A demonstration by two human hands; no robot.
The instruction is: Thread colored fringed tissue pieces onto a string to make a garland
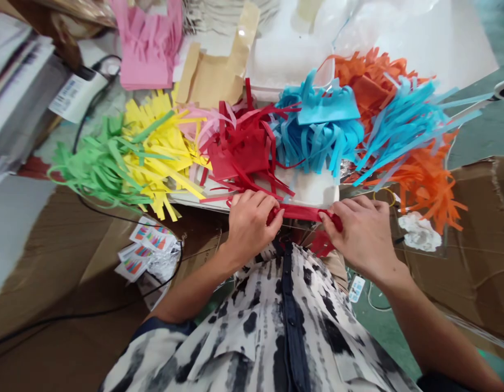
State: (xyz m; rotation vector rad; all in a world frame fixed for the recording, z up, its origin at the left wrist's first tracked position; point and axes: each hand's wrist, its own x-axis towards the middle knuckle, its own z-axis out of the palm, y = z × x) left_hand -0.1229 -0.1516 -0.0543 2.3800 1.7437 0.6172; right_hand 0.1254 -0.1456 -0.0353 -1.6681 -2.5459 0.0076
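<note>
Red strip material (301,212) ran between the left hand (254,223) and the right hand (360,231), each gripping one end in curled fingers. It was held by the near edge of the white work surface (317,188), with little room before the patterned shirt (235,337); whether it touched that edge could not be told. Beyond lay one green bundle (100,163), one yellow bundle (158,155), one dark red bundle (244,152) and two blue bundles (325,125); orange fringe (427,179) showed in two patches.
</note>
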